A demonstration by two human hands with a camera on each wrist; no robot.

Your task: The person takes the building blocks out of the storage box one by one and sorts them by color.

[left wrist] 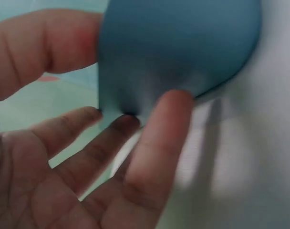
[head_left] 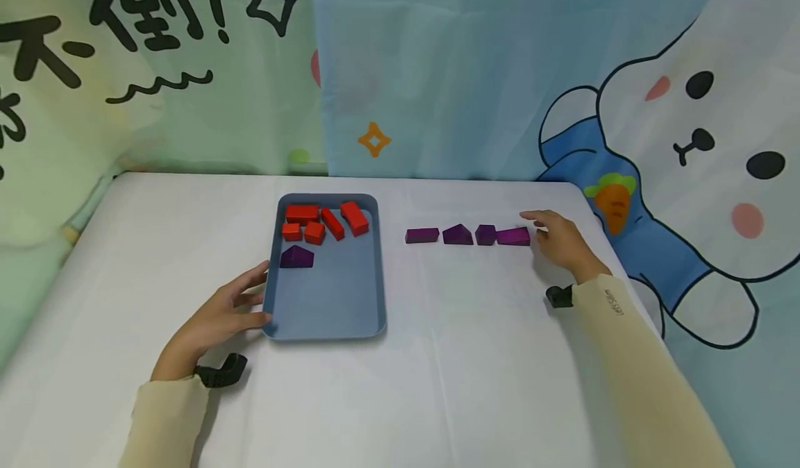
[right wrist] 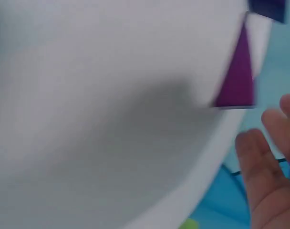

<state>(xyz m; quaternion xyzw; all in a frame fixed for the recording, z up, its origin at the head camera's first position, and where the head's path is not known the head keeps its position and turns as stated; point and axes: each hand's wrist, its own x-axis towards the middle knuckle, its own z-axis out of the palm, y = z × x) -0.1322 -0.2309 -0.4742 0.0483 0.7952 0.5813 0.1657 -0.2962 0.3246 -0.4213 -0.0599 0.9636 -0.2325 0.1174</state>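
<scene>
My left hand [head_left: 215,315] is at the left side of a blue-grey tray [head_left: 331,301], its fingers spread and touching the side wall. In the left wrist view, the fingertips of my left hand [left wrist: 92,167] meet the tray's outer wall [left wrist: 183,43]. My right hand [head_left: 562,246] is just right of a row of purple blocks, holding nothing. Nearest to it lies a long purple block [head_left: 514,237]; the right wrist view shows this tapered block [right wrist: 238,81] beside my relaxed fingers [right wrist: 257,157]. Leftward follow a small purple block [head_left: 485,235], a peaked one [head_left: 458,235] and a flat one [head_left: 421,235].
Inside the tray's far part are several red blocks [head_left: 303,214] and one purple block [head_left: 296,257]. A white-covered table [head_left: 437,385] carries everything. Behind it hangs a printed cloth [head_left: 437,72] with a cartoon figure at right. Black wrist mounts [head_left: 223,371] stick out at both cuffs.
</scene>
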